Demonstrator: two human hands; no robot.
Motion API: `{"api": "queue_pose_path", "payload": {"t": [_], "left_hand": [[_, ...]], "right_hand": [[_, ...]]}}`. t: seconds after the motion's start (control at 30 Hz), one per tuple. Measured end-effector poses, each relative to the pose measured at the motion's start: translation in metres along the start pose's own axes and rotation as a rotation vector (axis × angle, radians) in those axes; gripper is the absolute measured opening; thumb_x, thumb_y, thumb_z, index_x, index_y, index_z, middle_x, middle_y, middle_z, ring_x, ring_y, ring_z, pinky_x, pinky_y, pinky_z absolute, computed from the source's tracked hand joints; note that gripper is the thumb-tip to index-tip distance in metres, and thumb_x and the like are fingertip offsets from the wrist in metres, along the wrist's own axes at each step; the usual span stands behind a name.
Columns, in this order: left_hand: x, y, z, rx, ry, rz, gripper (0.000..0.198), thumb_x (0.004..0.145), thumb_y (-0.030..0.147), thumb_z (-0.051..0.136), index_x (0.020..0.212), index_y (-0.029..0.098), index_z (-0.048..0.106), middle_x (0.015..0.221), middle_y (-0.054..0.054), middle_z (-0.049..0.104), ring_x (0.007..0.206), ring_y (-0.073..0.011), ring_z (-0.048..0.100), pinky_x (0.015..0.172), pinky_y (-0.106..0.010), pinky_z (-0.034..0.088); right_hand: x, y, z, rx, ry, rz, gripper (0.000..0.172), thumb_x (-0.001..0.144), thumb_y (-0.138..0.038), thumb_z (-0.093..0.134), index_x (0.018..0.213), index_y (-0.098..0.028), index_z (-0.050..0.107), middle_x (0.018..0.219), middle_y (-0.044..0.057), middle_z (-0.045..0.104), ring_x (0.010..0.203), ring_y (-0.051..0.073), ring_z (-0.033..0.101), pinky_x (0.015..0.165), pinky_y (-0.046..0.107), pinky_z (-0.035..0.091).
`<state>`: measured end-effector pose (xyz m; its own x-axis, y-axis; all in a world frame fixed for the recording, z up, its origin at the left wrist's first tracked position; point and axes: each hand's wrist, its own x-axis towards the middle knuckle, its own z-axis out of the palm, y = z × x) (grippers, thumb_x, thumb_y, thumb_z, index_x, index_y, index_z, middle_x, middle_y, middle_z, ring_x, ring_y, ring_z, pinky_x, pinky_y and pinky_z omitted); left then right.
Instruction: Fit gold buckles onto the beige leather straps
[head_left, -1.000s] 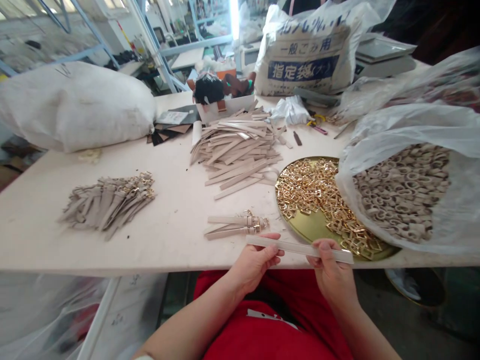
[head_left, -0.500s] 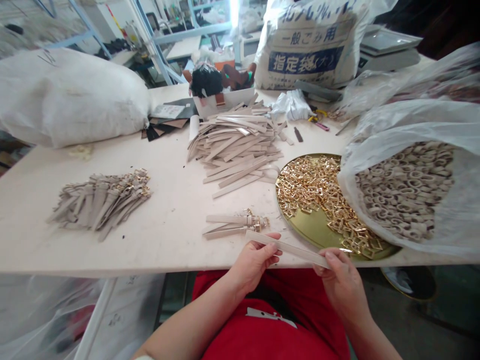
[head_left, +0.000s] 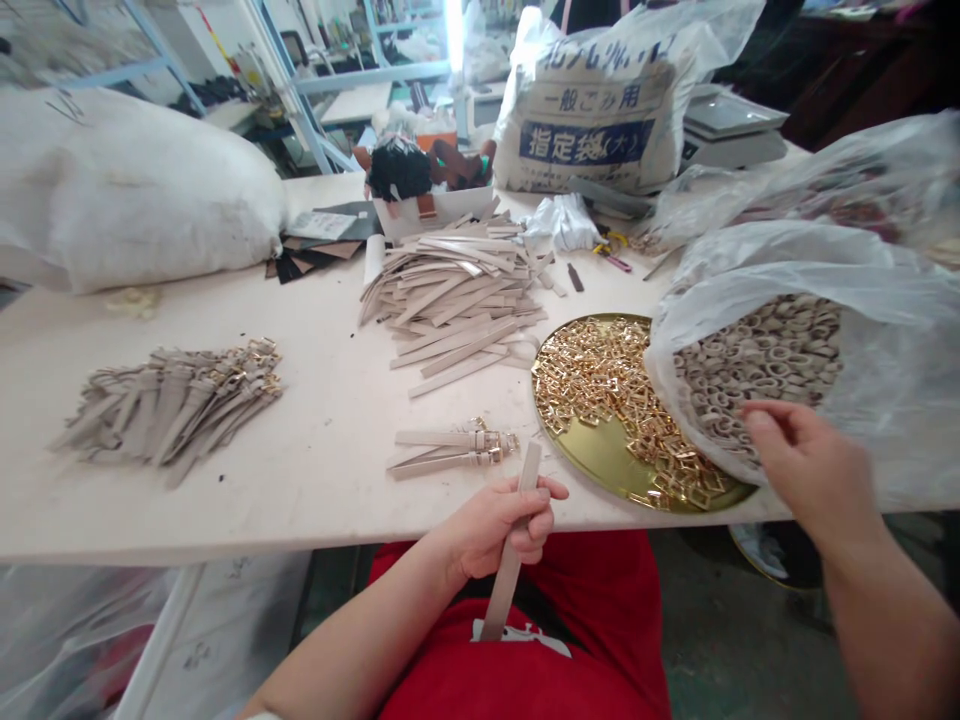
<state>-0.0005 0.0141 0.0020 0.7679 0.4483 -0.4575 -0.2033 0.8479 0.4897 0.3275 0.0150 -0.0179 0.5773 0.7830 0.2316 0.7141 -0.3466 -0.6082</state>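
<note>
My left hand (head_left: pixel 510 525) is closed round a beige leather strap (head_left: pixel 507 575), which it holds tilted at the table's front edge. My right hand (head_left: pixel 814 470) is at the mouth of a clear plastic bag, over many small beige strap loops (head_left: pixel 757 350). Its fingers are curled together and partly blurred; whether a loop is between them I cannot make out. Left of the bag, a round gold tray (head_left: pixel 600 465) bears many gold metal buckles (head_left: pixel 592 370). Several straps with buckles fitted (head_left: pixel 450 452) lie just beyond my left hand.
A heap of loose straps (head_left: pixel 457 280) lies mid-table, and a bundle of buckled straps (head_left: pixel 172 400) at the left. Behind stand a stuffed white sack (head_left: pixel 135 190), a printed bag (head_left: pixel 585 130), a filled box (head_left: pixel 405 215) and a scale (head_left: pixel 731 125). Yellow-handled pliers (head_left: pixel 611 242) lie at the back.
My right hand has let go of the strap and moved right to the bag of loops. The strap, now in my left hand alone, has turned from nearly level to steep. The view has shifted slightly.
</note>
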Motion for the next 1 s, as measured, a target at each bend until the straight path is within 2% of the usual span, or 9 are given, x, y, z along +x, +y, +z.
{"api": "queue_pose_path", "payload": {"t": [0.07, 0.17, 0.37, 0.5, 0.63, 0.77, 0.87, 0.93, 1.0], "left_hand": [[0.0, -0.002, -0.001, -0.029, -0.033, -0.025, 0.016, 0.079, 0.025, 0.053, 0.093, 0.016, 0.053, 0.049, 0.008, 0.039, 0.035, -0.001, 0.023, 0.039, -0.016, 0.017], [0.004, -0.005, -0.002, -0.099, -0.076, -0.058, 0.017, 0.079, 0.021, 0.052, 0.095, 0.016, 0.054, 0.052, 0.007, 0.041, 0.036, -0.0014, 0.026, 0.04, -0.017, 0.017], [0.008, -0.008, -0.008, -0.273, -0.168, -0.113, 0.021, 0.076, 0.014, 0.05, 0.096, 0.014, 0.057, 0.056, 0.005, 0.039, 0.041, -0.0026, 0.028, 0.042, -0.019, 0.016], [0.006, -0.012, -0.012, -0.361, -0.233, -0.144, 0.027, 0.073, 0.014, 0.05, 0.099, 0.013, 0.058, 0.058, 0.005, 0.037, 0.044, -0.0046, 0.029, 0.044, -0.02, 0.015], [0.002, -0.02, -0.015, -0.415, -0.274, -0.14, 0.032, 0.072, 0.02, 0.05, 0.102, 0.01, 0.057, 0.059, 0.004, 0.039, 0.046, -0.006, 0.03, 0.044, -0.022, 0.014], [-0.004, -0.027, -0.015, -0.348, -0.266, -0.128, 0.042, 0.079, 0.04, 0.043, 0.106, 0.01, 0.055, 0.055, 0.004, 0.038, 0.04, -0.0056, 0.024, 0.043, -0.023, 0.011], [-0.008, -0.03, -0.009, -0.179, -0.178, -0.137, 0.052, 0.081, 0.055, 0.035, 0.099, 0.01, 0.056, 0.049, 0.007, 0.031, 0.036, -0.0039, 0.015, 0.041, -0.022, 0.008], [-0.01, -0.031, -0.003, -0.031, -0.055, -0.094, 0.045, 0.079, 0.054, 0.043, 0.087, 0.011, 0.055, 0.048, 0.009, 0.029, 0.035, -0.0024, 0.016, 0.04, -0.02, 0.007], [-0.011, -0.032, 0.004, 0.134, 0.08, 0.004, 0.034, 0.075, 0.047, 0.054, 0.076, 0.013, 0.049, 0.05, 0.009, 0.032, 0.036, -0.0014, 0.023, 0.039, -0.018, 0.011]], "right_hand": [[0.038, 0.018, 0.004, -0.393, -0.114, -0.062, 0.051, 0.079, -0.049, 0.043, 0.102, -0.008, 0.064, 0.089, 0.02, 0.066, 0.086, 0.025, 0.061, 0.063, 0.036, 0.034], [0.066, 0.032, 0.019, -0.697, -0.217, -0.172, 0.064, 0.084, -0.053, 0.031, 0.116, -0.002, 0.053, 0.106, 0.026, 0.059, 0.094, 0.03, 0.058, 0.065, 0.036, 0.037], [0.049, 0.026, 0.036, -0.835, -0.341, -0.46, 0.045, 0.088, -0.041, 0.029, 0.118, -0.017, 0.051, 0.098, 0.015, 0.065, 0.082, 0.026, 0.06, 0.068, 0.033, 0.04], [0.043, 0.029, 0.029, -0.828, -0.263, -0.557, 0.036, 0.089, -0.034, 0.033, 0.11, -0.018, 0.057, 0.095, 0.011, 0.066, 0.078, 0.022, 0.059, 0.065, 0.03, 0.038], [0.046, 0.033, 0.022, -0.837, -0.219, -0.494, 0.032, 0.088, -0.03, 0.038, 0.108, -0.018, 0.059, 0.092, 0.011, 0.068, 0.074, 0.021, 0.059, 0.062, 0.029, 0.036], [0.049, 0.029, 0.015, -0.851, -0.187, -0.363, 0.036, 0.088, -0.033, 0.037, 0.114, -0.015, 0.056, 0.085, 0.016, 0.068, 0.07, 0.023, 0.059, 0.059, 0.031, 0.034], [0.047, 0.021, 0.01, -0.668, -0.144, -0.349, 0.035, 0.088, -0.029, 0.039, 0.111, -0.01, 0.058, 0.097, 0.018, 0.066, 0.082, 0.022, 0.059, 0.067, 0.03, 0.037], [0.038, 0.011, 0.006, -0.492, -0.117, -0.321, 0.032, 0.086, -0.027, 0.042, 0.107, -0.011, 0.061, 0.101, 0.018, 0.064, 0.09, 0.022, 0.058, 0.074, 0.03, 0.038], [0.02, -0.005, 0.003, -0.226, -0.129, -0.199, 0.031, 0.084, -0.026, 0.044, 0.108, -0.014, 0.06, 0.099, 0.015, 0.065, 0.087, 0.02, 0.058, 0.077, 0.031, 0.04]]}}
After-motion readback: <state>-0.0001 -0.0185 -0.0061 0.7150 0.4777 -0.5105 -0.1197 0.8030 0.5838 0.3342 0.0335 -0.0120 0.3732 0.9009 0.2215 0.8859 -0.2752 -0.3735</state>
